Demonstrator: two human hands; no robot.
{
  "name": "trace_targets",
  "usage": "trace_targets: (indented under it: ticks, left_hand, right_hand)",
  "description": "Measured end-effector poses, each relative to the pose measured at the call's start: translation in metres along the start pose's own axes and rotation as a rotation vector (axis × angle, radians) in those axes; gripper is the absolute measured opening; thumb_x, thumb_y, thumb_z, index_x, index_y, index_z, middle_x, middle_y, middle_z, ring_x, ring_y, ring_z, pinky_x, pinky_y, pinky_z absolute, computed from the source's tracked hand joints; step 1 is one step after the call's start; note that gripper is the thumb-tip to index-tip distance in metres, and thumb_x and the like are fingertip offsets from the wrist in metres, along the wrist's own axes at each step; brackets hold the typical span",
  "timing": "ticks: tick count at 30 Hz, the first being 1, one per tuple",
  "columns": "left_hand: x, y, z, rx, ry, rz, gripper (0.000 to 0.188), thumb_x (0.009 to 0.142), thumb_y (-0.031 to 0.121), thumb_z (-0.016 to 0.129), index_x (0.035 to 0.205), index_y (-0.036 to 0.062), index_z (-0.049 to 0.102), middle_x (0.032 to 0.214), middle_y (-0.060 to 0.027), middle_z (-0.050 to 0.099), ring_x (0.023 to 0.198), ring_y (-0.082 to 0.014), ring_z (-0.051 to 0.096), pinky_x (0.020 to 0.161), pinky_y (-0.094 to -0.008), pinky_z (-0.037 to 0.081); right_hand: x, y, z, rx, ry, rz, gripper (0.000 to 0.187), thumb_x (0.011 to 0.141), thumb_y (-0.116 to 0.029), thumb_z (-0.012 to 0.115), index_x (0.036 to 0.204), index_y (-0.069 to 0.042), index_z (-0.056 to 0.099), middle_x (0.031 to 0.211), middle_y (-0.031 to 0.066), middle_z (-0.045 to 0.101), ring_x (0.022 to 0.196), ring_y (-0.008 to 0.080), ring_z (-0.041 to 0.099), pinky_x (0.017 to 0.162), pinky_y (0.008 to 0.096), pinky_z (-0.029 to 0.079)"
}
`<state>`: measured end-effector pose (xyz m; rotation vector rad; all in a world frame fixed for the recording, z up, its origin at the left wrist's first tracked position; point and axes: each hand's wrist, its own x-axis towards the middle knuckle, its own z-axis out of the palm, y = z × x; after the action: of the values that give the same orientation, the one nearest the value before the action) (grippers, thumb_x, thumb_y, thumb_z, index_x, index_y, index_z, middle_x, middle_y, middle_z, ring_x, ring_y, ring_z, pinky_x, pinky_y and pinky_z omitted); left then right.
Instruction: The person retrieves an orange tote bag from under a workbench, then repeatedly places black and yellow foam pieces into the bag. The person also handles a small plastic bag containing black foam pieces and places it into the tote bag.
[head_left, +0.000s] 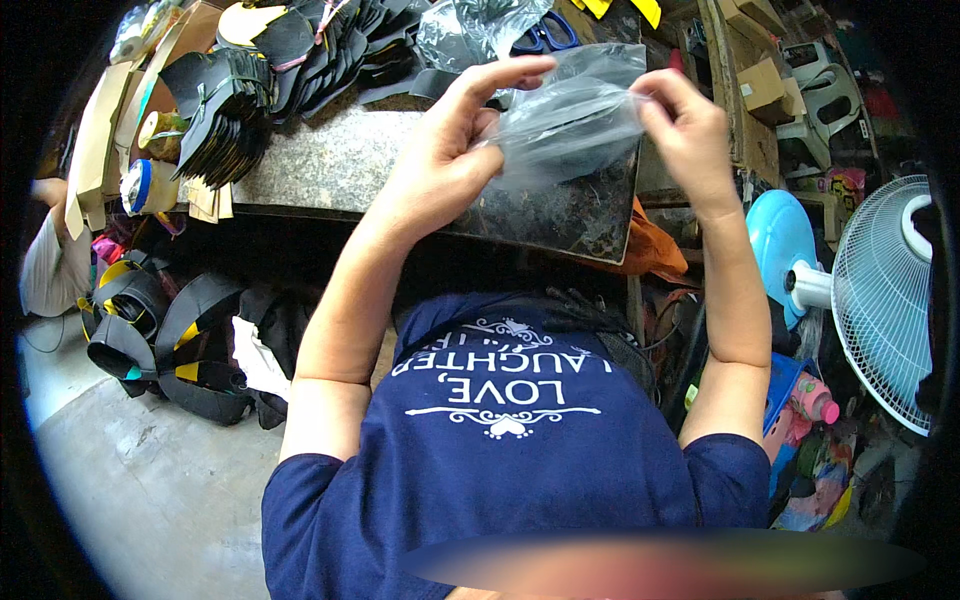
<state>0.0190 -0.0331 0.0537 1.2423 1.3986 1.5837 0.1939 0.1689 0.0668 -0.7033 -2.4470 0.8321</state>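
Observation:
A clear plastic bag (pixel 575 125) is stretched between my two hands above the right end of the worktable, smeared by motion. Its left side is gripped by my left hand (pixel 450 130), with the thumb and lower fingers curled in and the index finger reaching out over the top. At the bag's upper right edge my right hand (pixel 690 130) pinches the film between thumb and fingers. Behind the bag lie more crumpled clear plastic (pixel 470 35) and blue-handled scissors (pixel 548 35). Whether anything is inside the bag cannot be made out.
Bundles of black cut pieces (pixel 225 110) are stacked on the worktable (pixel 330 160), beside a jar with a blue rim (pixel 150 188). Black strap-like pieces (pixel 190 330) lie below at left. A standing fan (pixel 885 290) is close on my right, near an orange cloth (pixel 655 245).

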Motion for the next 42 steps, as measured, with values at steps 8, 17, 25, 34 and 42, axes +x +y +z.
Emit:
trace_targets:
  ticks: [8, 17, 25, 34, 42]
  left_hand:
    - [0.005, -0.003, 0.007, 0.441, -0.002, 0.1, 0.06, 0.075, -0.009, 0.048, 0.133, 0.0046, 0.061, 0.142, -0.0191, 0.054, 0.132, -0.0322, 0.054, 0.112, -0.0372, 0.04]
    - [0.003, 0.016, 0.023, 0.478, 0.089, 0.299, 0.075, 0.072, -0.009, 0.049, 0.145, 0.0056, 0.049, 0.151, -0.016, 0.047, 0.133, -0.0302, 0.053, 0.103, -0.0356, 0.047]
    - [0.006, 0.025, 0.024, 0.469, 0.008, 0.308, 0.079, 0.072, -0.01, 0.049, 0.15, -0.0039, 0.038, 0.153, -0.0259, 0.038, 0.145, -0.0359, 0.035, 0.118, -0.0377, 0.027]
    - [0.006, 0.021, 0.067, 0.531, -0.067, 0.461, 0.077, 0.072, -0.008, 0.055, 0.147, -0.0004, 0.04, 0.152, -0.0239, 0.039, 0.134, -0.0404, 0.047, 0.107, -0.0428, 0.046]
    - [0.001, -0.002, 0.05, 0.576, 0.12, 0.42, 0.054, 0.078, 0.014, 0.071, 0.129, 0.0029, 0.057, 0.137, -0.0261, 0.051, 0.118, -0.0439, 0.059, 0.096, -0.0439, 0.053]
  right_hand:
    - [-0.014, -0.032, -0.024, -0.018, 0.165, -0.508, 0.03, 0.079, 0.01, 0.062, 0.105, -0.005, 0.069, 0.102, 0.0091, 0.069, 0.089, 0.0187, 0.068, 0.077, 0.0288, 0.055]
    - [-0.017, -0.032, 0.001, -0.407, -0.159, -0.347, 0.036, 0.086, -0.003, 0.068, 0.122, -0.007, 0.063, 0.118, 0.0164, 0.067, 0.098, 0.0344, 0.069, 0.083, 0.0396, 0.057]
    - [-0.021, -0.057, -0.032, -0.526, -0.091, -0.362, 0.056, 0.078, -0.012, 0.078, 0.13, -0.005, 0.058, 0.127, 0.0177, 0.063, 0.107, 0.0355, 0.065, 0.088, 0.0402, 0.056]
    - [-0.008, -0.027, 0.011, -0.207, -0.225, -0.327, 0.048, 0.093, -0.033, 0.068, 0.123, 0.004, 0.059, 0.099, 0.023, 0.069, 0.094, 0.0375, 0.068, 0.08, 0.0454, 0.055]
    - [-0.01, -0.003, 0.018, -0.238, -0.324, -0.088, 0.089, 0.08, -0.05, 0.075, 0.151, -0.009, 0.039, 0.137, 0.0271, 0.056, 0.123, 0.043, 0.057, 0.101, 0.0487, 0.048]
